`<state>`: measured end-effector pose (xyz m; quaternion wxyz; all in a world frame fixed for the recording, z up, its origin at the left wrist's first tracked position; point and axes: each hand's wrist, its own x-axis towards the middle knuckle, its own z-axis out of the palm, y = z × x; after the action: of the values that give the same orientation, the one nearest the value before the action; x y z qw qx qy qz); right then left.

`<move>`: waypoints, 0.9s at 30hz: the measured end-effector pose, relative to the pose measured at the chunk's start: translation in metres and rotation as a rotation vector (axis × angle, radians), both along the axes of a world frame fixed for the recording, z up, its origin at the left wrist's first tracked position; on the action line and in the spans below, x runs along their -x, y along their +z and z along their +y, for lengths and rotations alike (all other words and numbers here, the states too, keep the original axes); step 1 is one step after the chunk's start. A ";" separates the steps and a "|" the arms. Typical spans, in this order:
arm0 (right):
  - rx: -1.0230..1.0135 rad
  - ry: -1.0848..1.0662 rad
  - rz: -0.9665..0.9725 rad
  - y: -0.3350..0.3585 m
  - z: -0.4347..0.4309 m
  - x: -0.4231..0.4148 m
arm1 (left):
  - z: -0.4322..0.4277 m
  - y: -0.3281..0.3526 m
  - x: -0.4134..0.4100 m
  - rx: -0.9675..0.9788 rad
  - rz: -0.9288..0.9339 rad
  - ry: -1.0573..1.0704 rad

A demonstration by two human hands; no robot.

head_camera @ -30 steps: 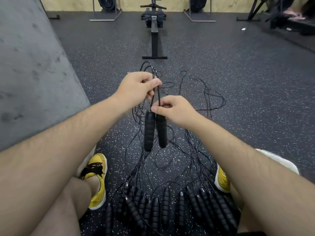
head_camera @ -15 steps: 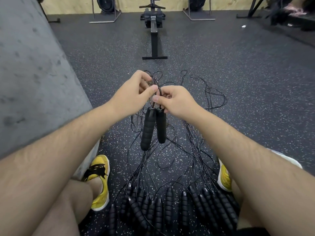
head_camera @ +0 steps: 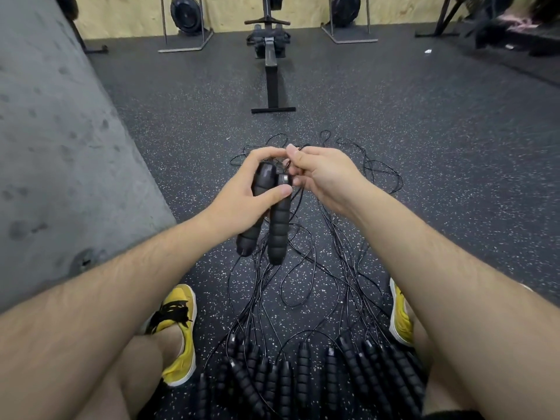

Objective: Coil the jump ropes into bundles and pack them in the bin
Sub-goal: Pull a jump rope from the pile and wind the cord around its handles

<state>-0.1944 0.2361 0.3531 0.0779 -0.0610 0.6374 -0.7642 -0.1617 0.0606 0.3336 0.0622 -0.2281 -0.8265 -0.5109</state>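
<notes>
Both hands met above the gym floor [head_camera: 424,153]: the left hand [head_camera: 242,204] was wrapped around the upper ends of a pair of black handles [head_camera: 278,234], thumb pressed across them. The right hand [head_camera: 328,177], fingers curled, appeared to pinch that rope's thin cord [head_camera: 298,204] just beside the handle tops. The pair hung lifted clear of the floor, ahead of the person's yellow shoes [head_camera: 178,328]. Below, the cord dropped into a loose tangle of other cords [head_camera: 303,286] crossing one another, with their handles lying in a row [head_camera: 303,368] near the person's legs. No bin was in view. The likeliest trouble lay in that tangle: drawing the held cord in to coil it could snag a neighbouring loop, drag other ropes along or tighten a knot. The lower ends of the held handles dangled free, so a sharp tug might twist them out of the left hand's grip. Thin, springy cord could also spring out of a loose bundle if the wraps were not kept pinched.
</notes>
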 end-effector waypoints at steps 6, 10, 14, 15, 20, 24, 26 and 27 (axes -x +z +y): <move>-0.383 0.004 -0.020 0.003 -0.012 -0.020 | 0.003 0.003 0.010 -0.132 -0.048 0.209; -0.685 0.129 0.153 0.002 -0.024 -0.054 | 0.008 0.005 0.013 -0.258 -0.092 0.363; -0.954 -0.027 0.306 -0.020 -0.036 -0.061 | 0.029 0.006 0.004 -0.361 -0.213 0.403; -0.989 -0.067 0.318 -0.022 -0.035 -0.057 | 0.032 0.008 0.002 -0.307 -0.212 0.398; -1.215 -0.134 0.479 -0.011 -0.010 -0.040 | -0.007 0.027 0.002 0.572 0.007 0.314; -1.287 -0.041 0.645 -0.005 -0.002 -0.038 | -0.028 0.035 0.005 0.881 0.428 0.261; -1.319 -0.004 0.759 -0.005 -0.001 -0.038 | -0.023 0.036 0.005 0.871 0.403 0.096; -1.341 0.014 0.811 -0.005 -0.001 -0.038 | -0.019 0.037 0.003 0.852 0.335 0.054</move>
<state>-0.1566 0.2351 0.3476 -0.1361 -0.2793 0.9410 -0.1338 -0.1649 0.0418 0.3706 0.1088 -0.2913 -0.9471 -0.0798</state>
